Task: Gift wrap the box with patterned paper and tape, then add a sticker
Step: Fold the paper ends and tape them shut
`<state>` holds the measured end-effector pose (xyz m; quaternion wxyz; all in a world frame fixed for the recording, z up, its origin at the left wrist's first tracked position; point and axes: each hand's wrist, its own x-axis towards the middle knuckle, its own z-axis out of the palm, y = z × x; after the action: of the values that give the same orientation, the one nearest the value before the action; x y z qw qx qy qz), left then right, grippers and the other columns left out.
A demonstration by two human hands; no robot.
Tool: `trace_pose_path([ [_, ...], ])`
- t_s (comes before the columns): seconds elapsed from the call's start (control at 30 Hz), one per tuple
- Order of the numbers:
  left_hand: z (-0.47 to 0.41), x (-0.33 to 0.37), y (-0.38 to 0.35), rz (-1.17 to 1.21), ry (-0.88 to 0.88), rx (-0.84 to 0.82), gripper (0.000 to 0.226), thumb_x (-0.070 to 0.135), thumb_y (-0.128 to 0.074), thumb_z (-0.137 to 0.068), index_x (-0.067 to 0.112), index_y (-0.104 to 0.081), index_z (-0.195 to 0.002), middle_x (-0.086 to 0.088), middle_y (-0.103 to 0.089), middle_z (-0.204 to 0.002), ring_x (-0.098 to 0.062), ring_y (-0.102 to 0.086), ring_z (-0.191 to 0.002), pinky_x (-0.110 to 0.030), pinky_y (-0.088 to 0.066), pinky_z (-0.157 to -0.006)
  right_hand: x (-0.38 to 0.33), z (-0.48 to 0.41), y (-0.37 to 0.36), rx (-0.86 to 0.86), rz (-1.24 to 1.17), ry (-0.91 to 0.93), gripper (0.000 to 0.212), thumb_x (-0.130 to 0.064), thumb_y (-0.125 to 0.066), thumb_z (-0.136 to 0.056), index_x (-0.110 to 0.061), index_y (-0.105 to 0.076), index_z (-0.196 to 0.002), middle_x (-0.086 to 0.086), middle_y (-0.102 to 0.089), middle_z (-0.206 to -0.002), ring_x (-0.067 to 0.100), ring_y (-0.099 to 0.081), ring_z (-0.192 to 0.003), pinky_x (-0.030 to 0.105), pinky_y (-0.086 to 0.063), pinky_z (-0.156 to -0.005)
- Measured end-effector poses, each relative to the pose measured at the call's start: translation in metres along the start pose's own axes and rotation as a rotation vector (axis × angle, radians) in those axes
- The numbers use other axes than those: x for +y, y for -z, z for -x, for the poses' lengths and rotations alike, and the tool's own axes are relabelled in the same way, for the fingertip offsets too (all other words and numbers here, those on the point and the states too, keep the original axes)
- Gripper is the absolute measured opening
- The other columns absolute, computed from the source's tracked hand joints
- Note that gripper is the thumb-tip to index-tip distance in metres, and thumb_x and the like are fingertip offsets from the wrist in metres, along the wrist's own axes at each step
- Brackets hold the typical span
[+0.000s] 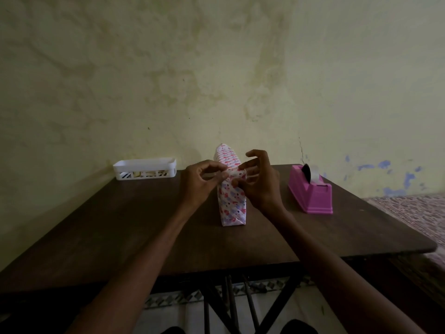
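At centre frame, the wrapped box (232,203) stands on its narrow edge on the dark table (144,225). I judge it light and stiff, its paper slick and easily creased, best held at the folded top corner. There my left hand (204,177) and right hand (261,183) both pinch it, forearms reaching forward.

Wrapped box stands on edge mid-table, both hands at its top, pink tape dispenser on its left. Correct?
No. The head view shows the pink tape dispenser to the right of the box, not the left. The rest holds.
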<state>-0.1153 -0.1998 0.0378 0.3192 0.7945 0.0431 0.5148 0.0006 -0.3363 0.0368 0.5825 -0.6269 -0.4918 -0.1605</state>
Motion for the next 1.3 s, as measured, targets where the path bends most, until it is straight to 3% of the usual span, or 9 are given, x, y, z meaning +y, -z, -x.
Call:
trace_pose_path([
  [0.13, 0.004, -0.002, -0.011, -0.033, -0.03, 0.012, 0.028, 0.023, -0.079, -0.079, 0.017, -0.072, -0.106, 0.003, -0.068, -0.114, 0.009, -0.06, -0.102, -0.012, -0.051, -0.082, 0.004, 0.001, 0.005, -0.012, 0.003, 0.012, 0.067, -0.009, -0.087, -0.069, -0.019, -0.047, -0.121, -0.004, -0.067, -0.099, -0.002, -0.065, -0.084, 0.009, -0.052, -0.066],
  [0.23, 0.007, -0.002, -0.011, 0.059, 0.045, -0.001, 0.026, 0.028, -0.079, -0.078, 0.027, -0.07, -0.104, 0.008, -0.069, -0.111, 0.002, -0.062, -0.104, -0.024, -0.055, -0.085, 0.0, -0.002, 0.012, -0.053, -0.005, -0.024, 0.058, -0.011, -0.087, -0.07, -0.019, -0.053, -0.116, -0.006, -0.068, -0.1, -0.002, -0.065, -0.083, 0.008, -0.05, -0.062],
  [0.33, 0.006, -0.001, -0.009, 0.06, 0.058, -0.02, 0.024, 0.028, -0.08, -0.078, 0.033, -0.068, -0.098, 0.015, -0.068, -0.105, 0.002, -0.064, -0.101, -0.025, -0.056, -0.083, -0.004, -0.001, 0.02, 0.051, 0.04, -0.022, 0.026, -0.016, -0.076, -0.083, -0.019, -0.066, -0.107, -0.003, -0.067, -0.105, 0.004, -0.066, -0.086, 0.013, -0.054, -0.065],
  [0.4, 0.005, 0.001, -0.009, 0.067, 0.058, -0.014, 0.024, 0.027, -0.081, -0.077, 0.036, -0.067, -0.095, 0.019, -0.067, -0.102, 0.003, -0.065, -0.098, -0.024, -0.056, -0.082, -0.005, 0.005, 0.023, 0.161, 0.015, -0.061, 0.007, -0.02, -0.069, -0.09, -0.02, -0.071, -0.097, -0.002, -0.068, -0.101, 0.01, -0.068, -0.084, 0.024, -0.058, -0.071],
  [0.53, 0.008, -0.001, -0.012, 0.096, 0.044, 0.022, 0.024, 0.019, -0.082, -0.076, 0.029, -0.069, -0.095, 0.008, -0.071, -0.102, -0.001, -0.066, -0.099, -0.023, -0.055, -0.084, -0.005, 0.019, 0.027, -0.008, -0.24, -0.178, 0.017, -0.021, -0.069, -0.09, -0.007, -0.076, -0.097, 0.003, -0.076, -0.09, 0.016, -0.073, -0.084, 0.037, -0.061, -0.077],
  [0.67, 0.01, 0.0, -0.013, 0.113, 0.052, 0.035, 0.025, 0.011, -0.079, -0.078, 0.019, -0.07, -0.099, 0.004, -0.07, -0.105, 0.002, -0.064, -0.101, -0.014, -0.052, -0.082, -0.002, 0.033, 0.025, -0.051, -0.375, -0.223, 0.016, -0.016, -0.068, -0.09, -0.003, -0.074, -0.098, 0.009, -0.076, -0.083, 0.023, -0.073, -0.075, 0.032, -0.06, -0.068],
  [0.87, 0.011, 0.001, -0.013, 0.136, 0.055, 0.035, 0.025, 0.008, -0.079, -0.078, 0.02, -0.069, -0.098, 0.007, -0.07, -0.103, 0.003, -0.065, -0.1, -0.014, -0.052, -0.083, 0.005, 0.044, 0.022, -0.087, -0.412, -0.247, 0.018, -0.009, -0.066, -0.09, -0.001, -0.073, -0.104, 0.008, -0.076, -0.084, 0.023, -0.072, -0.073, 0.025, -0.057, -0.064],
  [1.07, 0.011, 0.002, -0.013, 0.117, 0.054, 0.035, 0.026, 0.012, -0.079, -0.078, 0.022, -0.068, -0.099, 0.008, -0.069, -0.104, 0.004, -0.064, -0.101, -0.014, -0.052, -0.083, 0.0, 0.044, 0.01, -0.012, -0.428, -0.209, 0.017, -0.002, -0.066, -0.09, 0.0, -0.073, -0.105, 0.01, -0.075, -0.083, 0.025, -0.071, -0.068, 0.028, -0.058, -0.061],
  [1.3, 0.009, 0.0, -0.011, 0.152, 0.075, 0.002, 0.024, 0.01, -0.077, -0.08, 0.014, -0.069, -0.102, -0.001, -0.07, -0.109, -0.002, -0.065, -0.105, -0.022, -0.054, -0.09, -0.008, 0.047, -0.015, 0.117, -0.323, -0.107, 0.023, -0.004, -0.066, -0.089, -0.016, -0.072, -0.108, 0.008, -0.076, -0.092, 0.013, -0.074, -0.076, 0.027, -0.061, -0.066],
])
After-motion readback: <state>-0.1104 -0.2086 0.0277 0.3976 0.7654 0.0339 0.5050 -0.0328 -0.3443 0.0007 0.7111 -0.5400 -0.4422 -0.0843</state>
